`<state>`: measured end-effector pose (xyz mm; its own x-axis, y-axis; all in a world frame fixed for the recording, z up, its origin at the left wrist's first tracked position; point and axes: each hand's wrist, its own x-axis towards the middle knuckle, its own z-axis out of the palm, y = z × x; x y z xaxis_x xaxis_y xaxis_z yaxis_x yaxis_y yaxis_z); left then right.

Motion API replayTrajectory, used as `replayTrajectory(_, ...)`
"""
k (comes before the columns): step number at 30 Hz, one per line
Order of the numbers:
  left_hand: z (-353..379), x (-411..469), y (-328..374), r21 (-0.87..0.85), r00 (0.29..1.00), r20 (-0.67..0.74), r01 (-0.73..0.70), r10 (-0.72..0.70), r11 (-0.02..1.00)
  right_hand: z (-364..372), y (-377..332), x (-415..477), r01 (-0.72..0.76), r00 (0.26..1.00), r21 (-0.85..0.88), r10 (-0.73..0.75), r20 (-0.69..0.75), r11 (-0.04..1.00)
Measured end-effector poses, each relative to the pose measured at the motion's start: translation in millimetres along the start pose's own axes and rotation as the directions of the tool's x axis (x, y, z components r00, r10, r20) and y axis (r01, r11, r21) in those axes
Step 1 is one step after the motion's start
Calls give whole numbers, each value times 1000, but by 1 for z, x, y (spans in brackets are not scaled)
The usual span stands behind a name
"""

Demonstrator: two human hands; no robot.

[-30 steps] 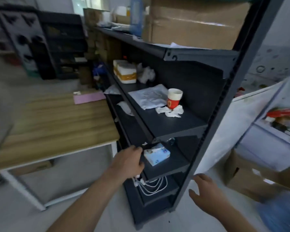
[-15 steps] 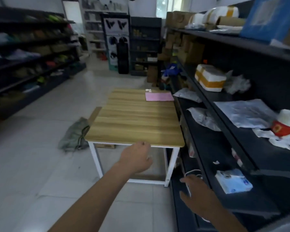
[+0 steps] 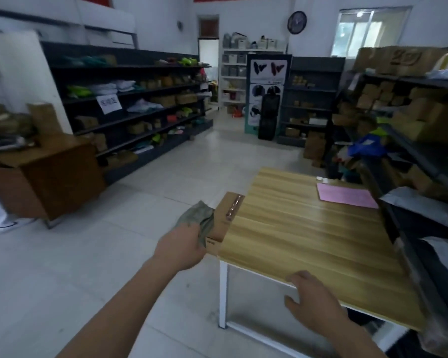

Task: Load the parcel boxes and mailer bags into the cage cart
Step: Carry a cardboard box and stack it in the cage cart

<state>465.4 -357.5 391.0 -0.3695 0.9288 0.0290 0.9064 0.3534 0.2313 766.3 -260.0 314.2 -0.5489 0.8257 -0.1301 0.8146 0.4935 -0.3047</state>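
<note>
My left hand [image 3: 181,250] hangs in the air left of the wooden table [image 3: 308,236], its back toward me, with nothing in it. Beyond it on the floor lie a grey-green sack [image 3: 197,215] and a flat cardboard box [image 3: 226,215] that sticks out from under the table's left edge. My right hand [image 3: 312,301] hovers with spread fingers at the table's near edge and holds nothing. Grey mailer bags [image 3: 419,206] lie on the dark rack at the right, with parcel boxes [image 3: 424,120] on the shelves above. No cage cart is in view.
A pink sheet [image 3: 345,196] lies on the table's far right. Dark shelving [image 3: 140,107] lines the left wall, and a brown cabinet [image 3: 49,179] stands at the left. Pale tiled floor [image 3: 186,164] stretches between shelving and table toward a doorway [image 3: 208,60].
My view has swung left from the dark rack to the open room. Both hands have come away from the rack's lower shelves and now sit by the table's near-left corner.
</note>
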Motion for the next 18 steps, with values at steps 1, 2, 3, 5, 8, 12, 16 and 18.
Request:
replayTrajectory(1, -3, 5, -17, 9, 999, 16, 37, -37, 999, 0, -10, 14, 3, 1000, -14, -3, 12, 1000)
replayTrajectory(2, -5, 11, -33, 31, 997, 34, 71, -73, 997, 0, -18, 29, 12, 1000, -22, -11, 21, 1000)
replayTrajectory(3, -7, 18, -48, 47, 994, 41, 102, -104, 994, 0, -26, 42, 14, 999, -16, -14, 30, 1000)
replayTrajectory(5, -11, 32, -75, 64, 988, 40, 144, -146, 988, 2, -38, 69, 34, 999, -8, -34, 38, 999)
replayTrajectory(8, -14, 57, -109, 95, 983, 27, 176, -179, 980, 8, -54, 109, 65, 996, -10, -65, 58, 998)
replayTrajectory(12, -6, 104, -148, 104, 976, 26, 211, -215, 972, 18, -73, 169, 84, 993, -1, -83, 87, 997)
replayTrajectory(16, 7, 175, -182, 140, 966, 75, 234, -246, 962, 31, -89, 249, 84, 989, -1, -83, 125, 996)
replayTrajectory(18, 9, 220, -191, 160, 963, 127, 218, -239, 963, 30, -99, 295, 70, 990, 11, -71, 121, 997)
